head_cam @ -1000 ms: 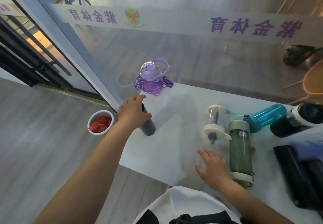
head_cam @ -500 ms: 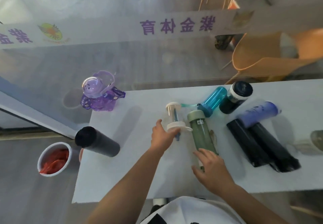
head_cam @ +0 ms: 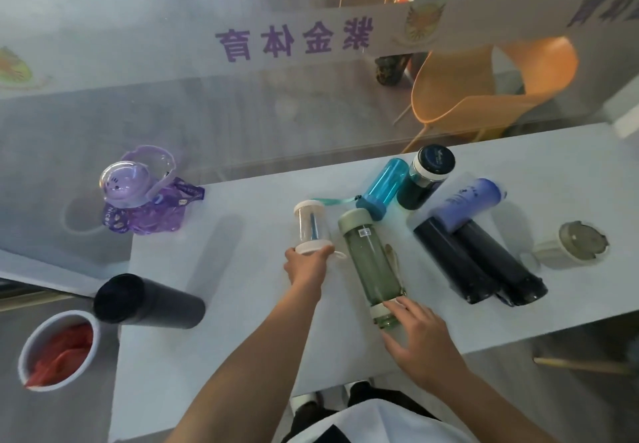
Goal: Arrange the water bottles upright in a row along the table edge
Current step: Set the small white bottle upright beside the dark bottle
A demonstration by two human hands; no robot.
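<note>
On the white table (head_cam: 224, 356), my left hand (head_cam: 306, 270) grips the near cap of a small clear bottle (head_cam: 311, 226) lying on its side. My right hand (head_cam: 422, 339) holds the base of a green bottle (head_cam: 371, 263), also lying down, with thumb and fingers either side of it. A purple bottle (head_cam: 145, 197) stands upright at the far left corner. A black bottle (head_cam: 148, 304) stands at the left edge. Lying to the right are a blue bottle (head_cam: 385, 183), a dark teal bottle (head_cam: 425, 176), a violet-blue bottle (head_cam: 466, 204) and two black bottles (head_cam: 449, 263).
A small grey-topped cup (head_cam: 577, 244) sits on the table at the right. A white bucket of red stuff (head_cam: 55, 349) stands on the floor by the left edge. A glass wall runs along the table's far side, with an orange chair (head_cam: 484, 79) behind it.
My left hand let go of the black bottle, which stays upright at the left edge, and moved right onto the clear bottle. My right hand shifted onto the green bottle's base. The view swung right.
</note>
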